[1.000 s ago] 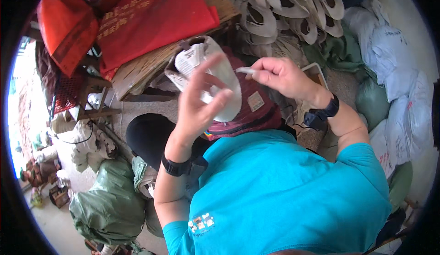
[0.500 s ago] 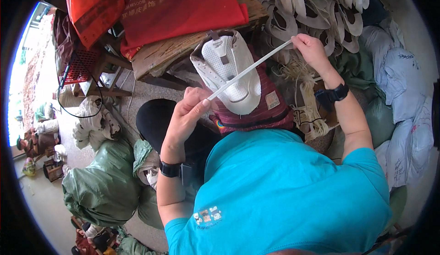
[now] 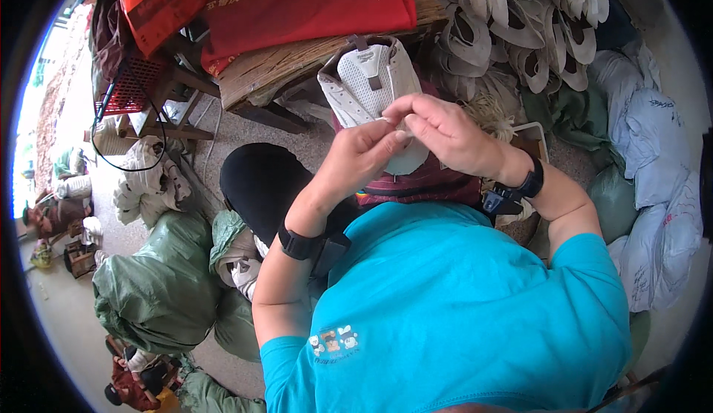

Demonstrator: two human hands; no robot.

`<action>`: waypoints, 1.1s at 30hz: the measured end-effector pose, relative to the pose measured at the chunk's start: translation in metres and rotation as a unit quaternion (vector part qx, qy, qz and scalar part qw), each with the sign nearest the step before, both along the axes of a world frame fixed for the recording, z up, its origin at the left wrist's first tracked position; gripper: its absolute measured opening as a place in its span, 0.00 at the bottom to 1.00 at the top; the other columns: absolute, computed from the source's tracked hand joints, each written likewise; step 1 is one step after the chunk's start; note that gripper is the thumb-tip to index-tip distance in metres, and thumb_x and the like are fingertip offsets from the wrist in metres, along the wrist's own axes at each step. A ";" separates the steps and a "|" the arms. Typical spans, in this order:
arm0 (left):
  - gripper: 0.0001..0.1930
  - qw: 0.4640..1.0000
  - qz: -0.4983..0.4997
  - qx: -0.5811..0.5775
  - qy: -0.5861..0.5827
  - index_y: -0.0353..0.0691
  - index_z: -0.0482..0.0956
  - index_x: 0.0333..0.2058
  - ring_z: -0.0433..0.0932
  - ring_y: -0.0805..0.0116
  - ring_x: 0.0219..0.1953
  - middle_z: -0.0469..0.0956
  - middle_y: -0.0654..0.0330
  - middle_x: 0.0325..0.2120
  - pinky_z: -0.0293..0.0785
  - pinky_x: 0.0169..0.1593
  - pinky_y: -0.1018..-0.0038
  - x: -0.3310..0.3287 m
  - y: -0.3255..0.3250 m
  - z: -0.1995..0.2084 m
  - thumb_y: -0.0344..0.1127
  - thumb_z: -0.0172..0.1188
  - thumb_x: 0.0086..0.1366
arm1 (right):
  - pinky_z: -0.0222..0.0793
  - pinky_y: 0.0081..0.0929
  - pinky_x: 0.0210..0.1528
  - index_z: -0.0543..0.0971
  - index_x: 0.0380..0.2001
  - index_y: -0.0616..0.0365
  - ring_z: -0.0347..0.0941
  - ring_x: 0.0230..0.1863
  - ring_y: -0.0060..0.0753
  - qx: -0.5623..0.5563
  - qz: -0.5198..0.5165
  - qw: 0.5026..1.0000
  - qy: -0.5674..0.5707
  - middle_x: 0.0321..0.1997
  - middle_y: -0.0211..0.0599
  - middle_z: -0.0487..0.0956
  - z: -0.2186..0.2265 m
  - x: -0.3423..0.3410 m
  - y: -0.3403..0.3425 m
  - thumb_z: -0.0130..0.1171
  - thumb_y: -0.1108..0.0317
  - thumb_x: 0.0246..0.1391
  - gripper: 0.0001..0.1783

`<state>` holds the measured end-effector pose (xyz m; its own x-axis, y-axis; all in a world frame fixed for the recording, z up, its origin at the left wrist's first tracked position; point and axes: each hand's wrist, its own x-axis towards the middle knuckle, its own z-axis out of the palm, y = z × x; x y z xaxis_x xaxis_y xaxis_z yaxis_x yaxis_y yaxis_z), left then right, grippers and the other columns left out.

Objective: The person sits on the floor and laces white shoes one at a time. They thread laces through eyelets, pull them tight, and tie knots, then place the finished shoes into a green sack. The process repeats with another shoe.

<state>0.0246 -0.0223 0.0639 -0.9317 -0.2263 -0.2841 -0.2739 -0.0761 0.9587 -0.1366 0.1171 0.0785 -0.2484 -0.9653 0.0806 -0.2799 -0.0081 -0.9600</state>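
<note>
A white shoe upper (image 3: 407,79) with a mesh tongue and eyelet holes lies over a maroon striped cloth (image 3: 438,186) on my lap, its toe toward me. Above the toe, my left hand (image 3: 356,164) and my right hand (image 3: 449,134) meet, fingertips pinched together. Between them a small white bit of shoelace (image 3: 395,121) shows; most of it is hidden by the fingers. My hands cover much of the toe, and I cannot tell whether the shoelace passes through any eyelet.
Ahead stands a wooden table (image 3: 275,60) with a red bag (image 3: 319,4) on it. Many pale shoe uppers (image 3: 468,38) hang at far right, above a bundle of cream laces (image 3: 494,101). White sacks (image 3: 653,145) line the right; a green sack (image 3: 160,279) lies left. People (image 3: 134,383) sit at lower left.
The shoelace was stretched taut between my spread hands above the shoe upper. My right hand has come down and left to meet my left hand, which moved slightly right; the shoelace is now mostly hidden.
</note>
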 end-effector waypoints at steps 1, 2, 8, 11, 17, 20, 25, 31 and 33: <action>0.15 1.000 0.007 0.009 0.013 0.33 0.82 0.39 0.67 0.83 0.25 0.72 0.72 0.22 0.67 0.28 0.78 0.001 -0.003 -0.006 0.41 0.58 0.76 | 0.74 0.32 0.51 0.79 0.48 0.62 0.79 0.47 0.36 -0.007 0.011 0.999 0.042 0.42 0.43 0.80 -0.001 -0.002 0.000 0.54 0.72 0.64 0.12; 0.15 0.999 0.014 0.016 0.024 0.33 0.81 0.39 0.68 0.83 0.26 0.73 0.72 0.22 0.67 0.29 0.78 0.004 -0.009 -0.014 0.41 0.59 0.75 | 0.74 0.32 0.49 0.80 0.46 0.62 0.79 0.46 0.39 -0.016 0.022 0.996 0.082 0.40 0.44 0.80 -0.001 -0.003 0.000 0.55 0.72 0.63 0.11; 0.08 0.966 0.183 -0.099 0.150 0.35 0.81 0.41 0.70 0.81 0.28 0.74 0.68 0.27 0.69 0.32 0.80 0.000 -0.007 -0.055 0.33 0.65 0.69 | 0.73 0.25 0.38 0.81 0.38 0.61 0.77 0.34 0.27 -0.006 -0.046 0.980 0.193 0.34 0.34 0.75 -0.020 -0.017 -0.004 0.64 0.75 0.59 0.04; 0.09 0.955 0.174 -0.193 0.145 0.36 0.82 0.43 0.70 0.78 0.27 0.73 0.67 0.27 0.71 0.33 0.79 0.000 -0.010 -0.052 0.28 0.68 0.65 | 0.73 0.25 0.35 0.81 0.37 0.60 0.76 0.31 0.27 -0.009 -0.088 0.969 0.232 0.33 0.33 0.75 -0.021 -0.017 -0.006 0.66 0.74 0.57 0.05; 0.14 0.937 0.142 -0.281 0.151 0.42 0.85 0.47 0.73 0.73 0.28 0.73 0.63 0.31 0.73 0.33 0.76 0.000 -0.009 -0.049 0.28 0.69 0.61 | 0.74 0.34 0.36 0.81 0.35 0.54 0.79 0.35 0.39 -0.007 -0.123 0.963 0.240 0.35 0.34 0.78 -0.024 -0.010 -0.011 0.67 0.70 0.54 0.06; 0.13 0.940 0.129 -0.281 0.144 0.43 0.85 0.46 0.74 0.72 0.29 0.74 0.63 0.31 0.74 0.34 0.74 0.000 -0.010 -0.045 0.29 0.69 0.62 | 0.75 0.39 0.37 0.80 0.34 0.52 0.80 0.38 0.46 -0.024 -0.122 0.950 0.287 0.36 0.35 0.80 -0.025 -0.009 -0.011 0.66 0.69 0.52 0.06; 0.13 0.934 0.115 -0.301 0.153 0.43 0.85 0.46 0.77 0.69 0.31 0.75 0.61 0.32 0.75 0.35 0.73 0.002 -0.012 -0.046 0.29 0.69 0.62 | 0.75 0.41 0.37 0.79 0.34 0.53 0.80 0.37 0.48 -0.032 -0.127 0.949 0.286 0.35 0.37 0.81 -0.026 -0.007 -0.010 0.65 0.69 0.53 0.06; 0.12 0.935 0.110 -0.293 0.164 0.43 0.85 0.45 0.80 0.65 0.33 0.77 0.59 0.33 0.76 0.36 0.71 0.001 -0.012 -0.047 0.28 0.68 0.63 | 0.75 0.36 0.36 0.80 0.34 0.57 0.80 0.35 0.46 -0.025 -0.109 0.952 0.283 0.34 0.40 0.81 -0.028 -0.008 -0.010 0.65 0.71 0.55 0.05; 0.12 0.931 0.110 -0.302 0.175 0.43 0.85 0.45 0.80 0.64 0.33 0.77 0.59 0.33 0.76 0.36 0.71 0.001 -0.013 -0.049 0.28 0.68 0.62 | 0.77 0.36 0.38 0.80 0.34 0.55 0.81 0.36 0.44 -0.028 -0.096 0.948 0.301 0.35 0.39 0.82 -0.031 -0.007 -0.008 0.64 0.69 0.55 0.05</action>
<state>0.0255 -0.0354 0.0148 -0.8558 -0.4415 0.2696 0.0226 0.4887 0.8721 -0.1437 0.1090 0.0480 -0.3112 -0.8972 0.3134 -0.7792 0.0520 -0.6247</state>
